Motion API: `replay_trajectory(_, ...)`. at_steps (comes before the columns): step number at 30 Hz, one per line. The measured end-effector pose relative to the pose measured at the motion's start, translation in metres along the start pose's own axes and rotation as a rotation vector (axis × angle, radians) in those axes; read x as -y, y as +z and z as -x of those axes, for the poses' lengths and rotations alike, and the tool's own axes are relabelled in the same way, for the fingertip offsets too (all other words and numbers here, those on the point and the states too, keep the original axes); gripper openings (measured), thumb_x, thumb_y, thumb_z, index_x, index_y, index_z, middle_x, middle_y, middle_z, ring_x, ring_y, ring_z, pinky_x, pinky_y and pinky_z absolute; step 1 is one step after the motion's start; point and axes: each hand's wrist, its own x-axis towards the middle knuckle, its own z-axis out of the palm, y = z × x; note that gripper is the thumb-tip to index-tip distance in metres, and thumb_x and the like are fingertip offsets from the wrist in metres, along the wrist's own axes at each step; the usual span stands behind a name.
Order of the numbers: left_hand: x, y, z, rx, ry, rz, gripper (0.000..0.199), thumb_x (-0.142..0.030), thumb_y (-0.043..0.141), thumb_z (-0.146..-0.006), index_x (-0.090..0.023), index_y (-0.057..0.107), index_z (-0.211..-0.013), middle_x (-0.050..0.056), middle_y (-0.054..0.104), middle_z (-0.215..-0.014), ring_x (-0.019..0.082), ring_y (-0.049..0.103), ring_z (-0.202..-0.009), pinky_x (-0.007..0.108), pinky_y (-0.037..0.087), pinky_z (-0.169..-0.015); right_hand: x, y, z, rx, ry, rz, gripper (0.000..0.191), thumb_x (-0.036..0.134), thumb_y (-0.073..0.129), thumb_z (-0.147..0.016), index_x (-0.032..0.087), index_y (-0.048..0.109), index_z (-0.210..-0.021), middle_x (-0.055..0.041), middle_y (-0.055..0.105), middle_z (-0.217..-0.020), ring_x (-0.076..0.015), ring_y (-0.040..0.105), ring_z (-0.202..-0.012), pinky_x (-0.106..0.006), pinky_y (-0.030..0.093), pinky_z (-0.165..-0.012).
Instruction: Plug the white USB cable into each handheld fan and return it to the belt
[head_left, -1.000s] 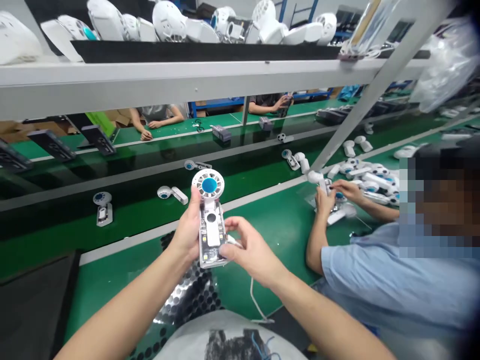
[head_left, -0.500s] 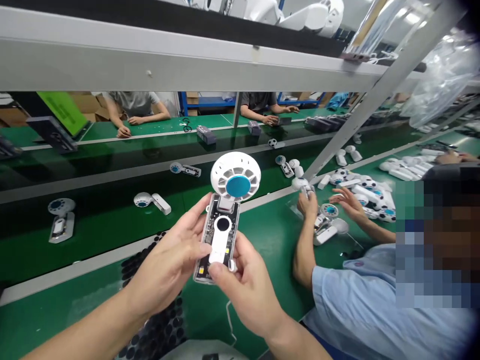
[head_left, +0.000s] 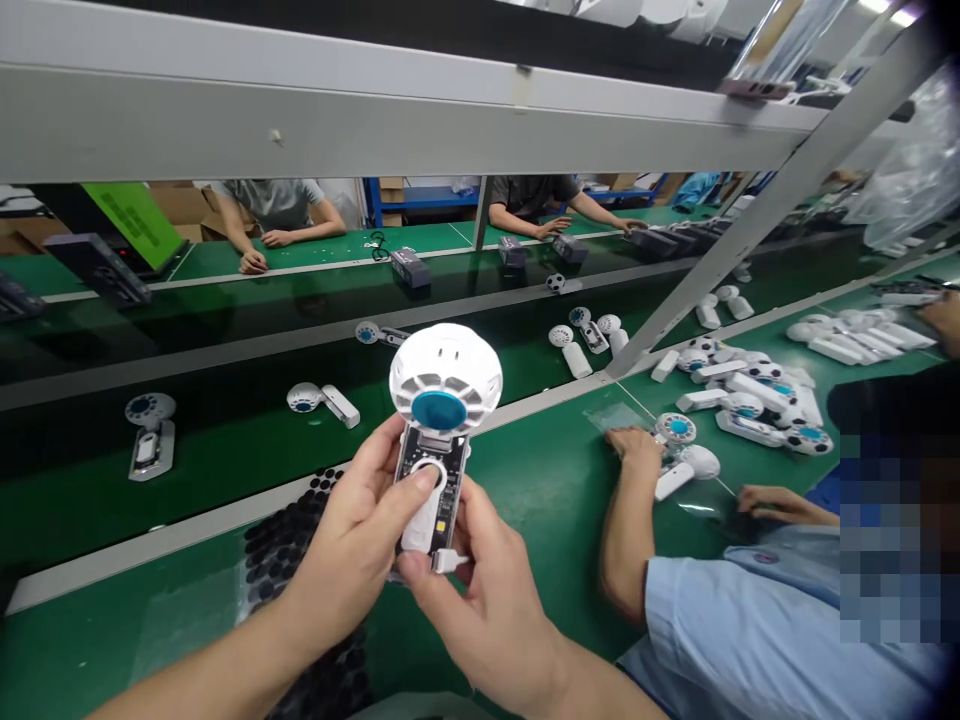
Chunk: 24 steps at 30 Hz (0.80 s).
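Both my hands hold a handheld fan (head_left: pixel 431 505) in front of me. It has a white round slotted head with a blue centre, above a clear-edged body with a bare circuit board and a white strip. My left hand (head_left: pixel 367 510) wraps the left side, its thumb on the dark round spot at the strip's top. My right hand (head_left: pixel 487 590) grips the lower right side, thumb at the bottom end. A white plug (head_left: pixel 450 560) sits against the body's lower right edge by my right fingers; whether it is inserted I cannot tell.
More fans (head_left: pixel 150 435) lie on the dark green conveyor (head_left: pixel 247 400). Black round pads (head_left: pixel 277 550) lie on a sheet at left. A co-worker in a blue shirt (head_left: pixel 720 600) sits at right beside a pile of fans (head_left: pixel 765 390). A slanted post (head_left: pixel 720 260) and a shelf beam (head_left: pixel 300 120) frame the view.
My left thumb has moved up the white strip to the round spot. The fan's head has tipped toward me, and the white plug shows more. The co-worker's hands have moved lower.
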Motion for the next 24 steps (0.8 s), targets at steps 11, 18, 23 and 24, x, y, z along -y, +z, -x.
replay_trajectory(11, 0.017, 0.004, -0.065, 0.015, -0.274, 0.008, 0.042, -0.043, 0.059, -0.077, -0.017, 0.055, -0.110, 0.007, 0.064, -0.087, 0.016, 0.061, -0.068, 0.025, 0.049, -0.062, -0.046, -0.028, -0.038, -0.004, 0.154, -0.396, 0.034, 0.027, 0.057, -0.083, 0.021, 0.050, -0.115, -0.0037, 0.062, -0.104, -0.0172, 0.059, -0.094, -0.027, 0.049, -0.079)
replay_trajectory(18, 0.094, -0.007, -0.218, -0.111, -0.331, -0.118, 0.023, -0.034, 0.062, -0.077, -0.012, 0.057, -0.080, 0.006, 0.062, -0.069, 0.013, 0.058, -0.058, 0.024, 0.047, -0.056, -0.188, -0.064, -0.073, -0.440, 0.342, -0.142, 0.043, 0.045, 0.059, -0.074, 0.012, 0.058, -0.101, -0.0039, 0.059, -0.080, -0.0183, 0.056, -0.077, -0.032, 0.044, -0.076)
replay_trajectory(23, 0.134, 0.006, -0.351, -0.197, -0.198, -0.406, 0.018, -0.028, 0.053, -0.083, -0.010, 0.056, -0.082, 0.008, 0.061, -0.071, 0.015, 0.059, -0.062, 0.029, 0.048, -0.062, -0.260, -0.061, -0.077, -0.494, 0.383, -0.215, 0.034, 0.047, 0.058, -0.070, 0.016, 0.060, -0.084, 0.0003, 0.053, -0.064, -0.0156, 0.049, -0.060, -0.026, 0.039, -0.057)
replay_trajectory(24, 0.135, 0.007, -0.372, -0.231, -0.149, -0.469, 0.019, -0.028, 0.054, -0.082, -0.010, 0.056, -0.087, 0.010, 0.062, -0.076, 0.018, 0.061, -0.069, 0.030, 0.048, -0.065, -0.266, -0.059, -0.077, -0.508, 0.387, -0.245, 0.034, 0.048, 0.057, -0.069, 0.017, 0.060, -0.083, 0.0011, 0.052, -0.061, -0.0149, 0.047, -0.058, -0.025, 0.038, -0.054)
